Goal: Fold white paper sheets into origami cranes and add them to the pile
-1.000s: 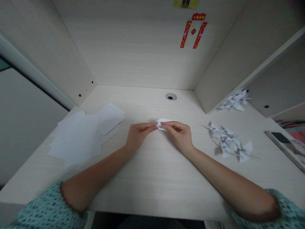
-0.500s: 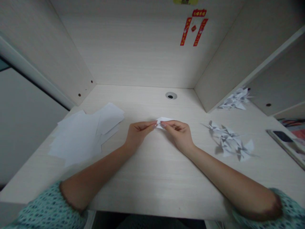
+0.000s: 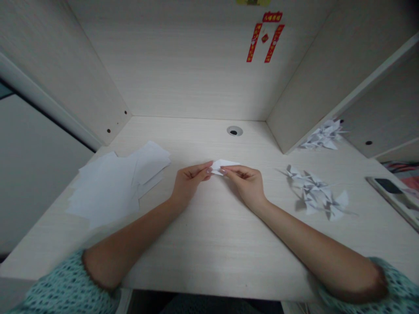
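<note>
A small folded piece of white paper (image 3: pixel 216 166) is held just above the desk, between my two hands. My left hand (image 3: pixel 191 179) pinches its left end between thumb and forefinger. On the other side, the thumb and fingers of my right hand (image 3: pixel 246 182) grip the paper near its middle and right part. A narrow flap sticks out behind the right fingertips. The finer folds are too small to make out, and my fingers cover part of them.
Loose white paper sheets (image 3: pixel 108 187) lie overlapping on the left of the desk (image 3: pixel 209 253). To the right sit several folded paper cranes (image 3: pixel 316 192), with another pile of them (image 3: pixel 324 135) by the partition. A phone (image 3: pixel 389 186) lies at far right. Behind is a cable hole (image 3: pixel 235 131).
My left fingers have slid slightly left along the folded paper, so more of it shows between my hands. My right hand has hardly moved.
</note>
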`<state>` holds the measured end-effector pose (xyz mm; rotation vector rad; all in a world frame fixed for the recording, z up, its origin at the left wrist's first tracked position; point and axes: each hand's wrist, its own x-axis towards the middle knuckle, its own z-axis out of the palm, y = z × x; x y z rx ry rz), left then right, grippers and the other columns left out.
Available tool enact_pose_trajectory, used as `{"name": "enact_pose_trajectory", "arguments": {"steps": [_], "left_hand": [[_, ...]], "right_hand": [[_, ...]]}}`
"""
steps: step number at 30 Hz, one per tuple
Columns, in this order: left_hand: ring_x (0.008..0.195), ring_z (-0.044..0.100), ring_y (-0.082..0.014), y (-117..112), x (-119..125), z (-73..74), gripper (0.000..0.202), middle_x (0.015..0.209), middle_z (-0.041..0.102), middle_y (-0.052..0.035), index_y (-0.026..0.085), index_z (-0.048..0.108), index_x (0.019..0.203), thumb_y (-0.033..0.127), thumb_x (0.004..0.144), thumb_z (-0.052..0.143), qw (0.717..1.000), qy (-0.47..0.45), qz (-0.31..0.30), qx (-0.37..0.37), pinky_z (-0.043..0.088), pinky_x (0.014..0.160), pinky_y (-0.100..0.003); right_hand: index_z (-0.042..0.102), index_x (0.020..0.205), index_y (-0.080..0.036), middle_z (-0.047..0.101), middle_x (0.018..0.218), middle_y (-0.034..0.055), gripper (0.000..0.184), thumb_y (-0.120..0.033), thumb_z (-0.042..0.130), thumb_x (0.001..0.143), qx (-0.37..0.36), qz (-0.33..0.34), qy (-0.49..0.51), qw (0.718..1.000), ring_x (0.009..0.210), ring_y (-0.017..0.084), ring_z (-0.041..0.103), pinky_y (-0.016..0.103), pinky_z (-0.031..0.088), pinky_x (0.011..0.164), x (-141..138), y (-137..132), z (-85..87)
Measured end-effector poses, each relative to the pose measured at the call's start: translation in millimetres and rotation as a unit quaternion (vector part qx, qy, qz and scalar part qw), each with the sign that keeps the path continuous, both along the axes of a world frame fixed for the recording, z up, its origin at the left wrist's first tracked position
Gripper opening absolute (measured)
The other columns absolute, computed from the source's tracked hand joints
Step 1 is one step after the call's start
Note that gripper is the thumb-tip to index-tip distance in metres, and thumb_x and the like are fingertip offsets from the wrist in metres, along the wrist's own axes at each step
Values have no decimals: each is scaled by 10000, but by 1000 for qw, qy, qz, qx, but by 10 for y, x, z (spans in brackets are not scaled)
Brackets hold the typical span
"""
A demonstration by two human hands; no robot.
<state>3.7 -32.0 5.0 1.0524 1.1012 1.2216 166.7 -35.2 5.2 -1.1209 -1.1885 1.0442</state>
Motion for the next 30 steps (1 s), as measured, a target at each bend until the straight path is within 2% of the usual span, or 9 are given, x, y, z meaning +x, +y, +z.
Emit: {"name": "enact_pose_trajectory", "arguments": {"steps": [5,9,13,20,30], "left_hand": [[869,668,-164,2,-5,-9,347,1023,732,-30,233,724,999,368,681,750,1000,4,-7,3,547,853,-314],[876,669,-170,4,-10,-19,360,1017,734,-37,225,720,1011,380,688,743,1000,-1,-8,8,551,856,-319],[855,674,-167,6,-9,-16,365,1017,734,-40,223,725,1001,386,675,752,1000,-4,1,9,556,845,-317],[820,683,-159,-9,3,-10,323,960,747,-28,217,726,992,343,695,740,1000,12,-1,14,559,837,-308],[850,689,-172,-24,14,17,340,998,738,-32,219,728,987,357,678,755,1000,7,5,19,556,869,-327]], "right_hand": [[768,757,-236,761,804,40,127,-321,764,664,9,-7,-16,1000,736,196,698,336,551,754,21,9,-19],[766,795,-232,762,834,39,167,-318,769,652,10,16,-4,1000,773,199,698,350,547,792,37,35,-43],[762,839,-227,762,844,34,193,-299,762,660,10,38,15,999,758,178,692,319,543,766,41,55,-57],[762,771,-232,761,812,28,123,-287,761,661,-15,30,42,999,731,163,683,299,527,743,31,62,-49],[763,754,-228,759,807,34,124,-300,769,654,-33,21,71,997,720,164,669,306,507,726,5,36,-33]]}}
